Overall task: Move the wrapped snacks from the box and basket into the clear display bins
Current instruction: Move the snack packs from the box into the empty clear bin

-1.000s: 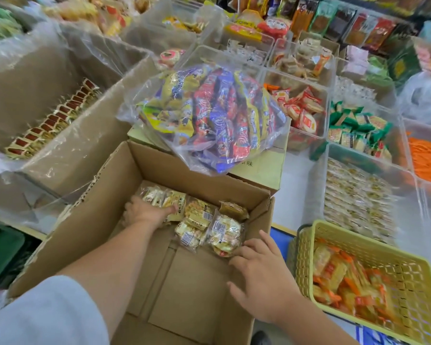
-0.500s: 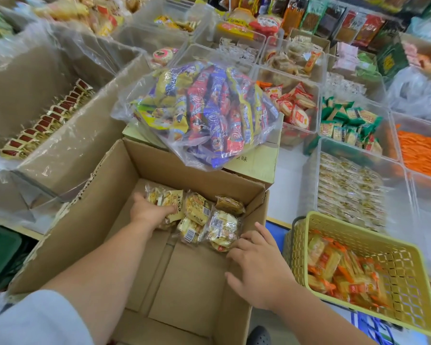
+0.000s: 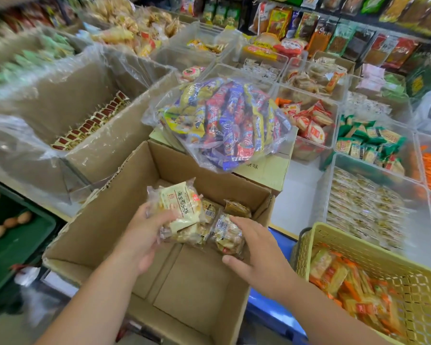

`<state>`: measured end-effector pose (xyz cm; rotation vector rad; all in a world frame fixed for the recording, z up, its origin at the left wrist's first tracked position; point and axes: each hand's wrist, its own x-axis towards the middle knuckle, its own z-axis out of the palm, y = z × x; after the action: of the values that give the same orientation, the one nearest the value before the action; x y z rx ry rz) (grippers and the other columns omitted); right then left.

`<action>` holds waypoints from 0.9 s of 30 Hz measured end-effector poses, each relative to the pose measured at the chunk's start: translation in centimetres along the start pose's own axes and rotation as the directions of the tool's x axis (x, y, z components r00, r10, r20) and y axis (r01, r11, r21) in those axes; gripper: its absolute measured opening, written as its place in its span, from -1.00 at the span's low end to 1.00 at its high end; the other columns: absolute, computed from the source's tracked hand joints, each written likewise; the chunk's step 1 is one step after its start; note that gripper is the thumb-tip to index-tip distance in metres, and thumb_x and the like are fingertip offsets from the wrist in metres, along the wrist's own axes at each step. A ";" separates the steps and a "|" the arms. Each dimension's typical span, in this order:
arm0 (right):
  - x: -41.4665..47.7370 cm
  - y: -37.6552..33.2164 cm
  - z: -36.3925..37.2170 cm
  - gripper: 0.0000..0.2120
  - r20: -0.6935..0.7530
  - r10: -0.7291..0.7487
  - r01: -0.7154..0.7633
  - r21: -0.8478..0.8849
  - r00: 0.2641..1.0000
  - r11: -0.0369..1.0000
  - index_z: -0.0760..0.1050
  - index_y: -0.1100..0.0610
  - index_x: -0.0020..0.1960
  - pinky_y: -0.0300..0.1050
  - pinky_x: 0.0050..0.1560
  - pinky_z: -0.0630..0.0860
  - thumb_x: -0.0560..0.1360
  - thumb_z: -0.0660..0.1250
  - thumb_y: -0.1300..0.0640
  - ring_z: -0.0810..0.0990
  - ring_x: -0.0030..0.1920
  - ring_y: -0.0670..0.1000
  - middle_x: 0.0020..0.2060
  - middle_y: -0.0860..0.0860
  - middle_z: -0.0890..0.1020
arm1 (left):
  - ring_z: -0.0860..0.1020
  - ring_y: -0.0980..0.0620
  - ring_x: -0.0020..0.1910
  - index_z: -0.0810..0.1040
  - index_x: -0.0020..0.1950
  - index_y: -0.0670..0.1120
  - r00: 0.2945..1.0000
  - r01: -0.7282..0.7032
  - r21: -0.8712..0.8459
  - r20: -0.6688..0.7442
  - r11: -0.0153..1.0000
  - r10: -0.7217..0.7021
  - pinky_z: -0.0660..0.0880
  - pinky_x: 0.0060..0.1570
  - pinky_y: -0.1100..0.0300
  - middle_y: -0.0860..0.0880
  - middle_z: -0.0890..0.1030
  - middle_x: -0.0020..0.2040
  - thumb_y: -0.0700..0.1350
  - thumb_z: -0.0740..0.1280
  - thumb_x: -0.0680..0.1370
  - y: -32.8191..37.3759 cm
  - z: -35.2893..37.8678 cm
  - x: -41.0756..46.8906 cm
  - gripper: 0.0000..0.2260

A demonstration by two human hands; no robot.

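Hands (image 3: 144,237) around snacks (image 3: 182,210) (inside box (image 3: 105,220))

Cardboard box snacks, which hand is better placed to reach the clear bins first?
Probably the right hand: it grips a wrapped pack at the side of the box nearest the clear bins. The left hand, also holding packs, would have to cross over.

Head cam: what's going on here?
A person is emptying a cardboard box of wrapped snacks. The left hand grips a cluster of cream-labelled packs; the right hand grips a clear pack beside them. One brown pack lies at the box's far end. The yellow basket on the right holds orange packs; clear bins stand beyond.
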<state>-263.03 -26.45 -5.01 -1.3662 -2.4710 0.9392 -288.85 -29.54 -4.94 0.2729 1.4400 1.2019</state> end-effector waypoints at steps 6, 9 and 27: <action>-2.9 0.7 -4.8 -0.11 -0.107 -0.236 0.246 0.099 0.966 0.964 0.03 -0.42 0.55 -0.26 0.40 0.25 0.50 0.44 0.19 0.06 0.57 -0.23 0.59 -0.26 -0.04 | 0.75 -0.09 -0.09 0.51 0.38 -0.04 0.971 0.121 -0.081 0.215 0.989 -0.101 0.62 -0.35 0.14 -0.16 0.73 0.13 -0.14 0.56 0.36 -2.7 6.1 -8.3 -0.40; -5.0 2.4 -6.3 -0.19 -0.073 -0.365 0.365 -0.015 0.928 0.931 0.22 -0.35 0.52 -0.23 0.31 0.40 0.49 0.41 0.28 0.10 0.58 -0.14 0.62 -0.20 -0.05 | 0.74 -0.09 -0.16 0.54 0.35 -0.08 0.964 0.160 -0.069 0.226 0.985 -0.141 0.61 -0.39 0.15 -0.17 0.74 0.09 -0.05 0.62 0.25 -4.1 9.0 -10.7 -0.32; -12.1 13.1 -11.8 -0.67 -0.415 -0.331 0.425 0.155 0.847 0.892 0.55 -0.20 0.34 -0.07 0.22 0.45 0.59 0.30 0.01 0.41 0.28 -0.01 0.24 -0.06 0.38 | 0.71 -0.35 -0.06 0.73 0.12 0.01 0.940 0.185 -0.084 0.304 0.979 -0.152 0.68 -0.41 -0.11 -0.29 0.69 0.18 0.14 0.77 0.03 -8.1 20.8 -15.2 -0.30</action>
<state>-241.89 -26.00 -1.71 -0.8334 -2.1324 0.7640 -263.26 -34.09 2.28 0.2365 1.1077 1.0474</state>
